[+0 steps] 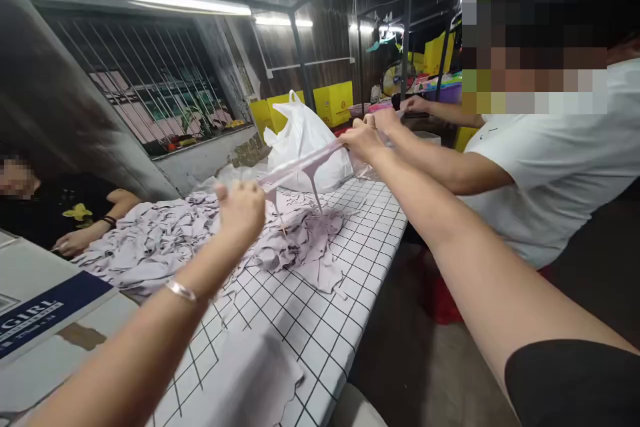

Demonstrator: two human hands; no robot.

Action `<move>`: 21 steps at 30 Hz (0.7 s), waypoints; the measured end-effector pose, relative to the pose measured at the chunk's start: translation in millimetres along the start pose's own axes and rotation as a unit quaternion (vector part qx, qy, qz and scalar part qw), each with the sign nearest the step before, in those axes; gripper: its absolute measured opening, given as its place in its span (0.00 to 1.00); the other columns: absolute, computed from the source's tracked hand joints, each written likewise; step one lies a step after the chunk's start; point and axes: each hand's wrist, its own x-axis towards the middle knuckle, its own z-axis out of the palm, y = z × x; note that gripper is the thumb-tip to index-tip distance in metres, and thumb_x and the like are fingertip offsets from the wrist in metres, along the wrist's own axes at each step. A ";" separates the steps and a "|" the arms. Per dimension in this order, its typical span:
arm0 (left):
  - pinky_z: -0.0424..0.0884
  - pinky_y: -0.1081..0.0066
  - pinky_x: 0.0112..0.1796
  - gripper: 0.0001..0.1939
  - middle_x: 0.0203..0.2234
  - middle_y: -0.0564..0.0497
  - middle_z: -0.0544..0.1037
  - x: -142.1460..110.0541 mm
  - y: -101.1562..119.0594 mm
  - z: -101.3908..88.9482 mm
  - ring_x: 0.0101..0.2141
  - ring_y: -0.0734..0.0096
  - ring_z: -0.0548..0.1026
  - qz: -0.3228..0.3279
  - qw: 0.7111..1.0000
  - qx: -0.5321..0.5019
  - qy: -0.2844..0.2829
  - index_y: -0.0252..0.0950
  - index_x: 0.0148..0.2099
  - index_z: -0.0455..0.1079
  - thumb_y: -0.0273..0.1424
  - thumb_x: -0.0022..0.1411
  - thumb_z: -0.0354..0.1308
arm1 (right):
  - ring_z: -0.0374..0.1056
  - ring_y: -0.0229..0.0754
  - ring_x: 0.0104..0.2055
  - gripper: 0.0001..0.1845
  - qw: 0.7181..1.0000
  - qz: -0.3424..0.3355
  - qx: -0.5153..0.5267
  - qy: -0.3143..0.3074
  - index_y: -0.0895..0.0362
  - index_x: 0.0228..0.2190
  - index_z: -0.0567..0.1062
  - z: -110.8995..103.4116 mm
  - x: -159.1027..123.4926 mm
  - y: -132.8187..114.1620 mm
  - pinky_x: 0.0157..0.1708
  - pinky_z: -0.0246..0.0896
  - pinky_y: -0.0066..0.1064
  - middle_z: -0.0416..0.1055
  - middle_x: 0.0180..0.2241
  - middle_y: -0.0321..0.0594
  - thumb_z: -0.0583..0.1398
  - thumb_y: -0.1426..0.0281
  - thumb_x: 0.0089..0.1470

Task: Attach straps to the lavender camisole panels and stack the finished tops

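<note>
Facing the checked table (377,217), we are seeing a fabric piece (247,380) at its near edge. Beyond, we are stretching a mauve strip (300,165) above the table, left hand (243,210) and right hand (363,141) clamped on it. Behind, a fabric pile (165,233) is spreading toward the left edge; a white bag (306,140) is sitting toward the far edge.

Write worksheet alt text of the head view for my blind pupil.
The wearer's left hand and right hand hold a pale fabric strip taut above a grid-patterned table heaped with similar fabric pieces. A white plastic bag stands behind; a person in white is at right.
</note>
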 end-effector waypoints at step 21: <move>0.57 0.47 0.52 0.23 0.40 0.39 0.73 -183.1 183.9 87.8 0.44 0.53 0.66 0.282 0.934 -0.064 -0.207 0.31 0.54 0.70 0.16 0.58 0.47 | 0.65 0.48 0.42 0.18 0.936 0.275 0.047 -0.213 0.54 0.35 0.79 52.6 -263.3 56.3 0.43 0.53 0.39 0.77 0.36 0.41 0.51 0.72 0.49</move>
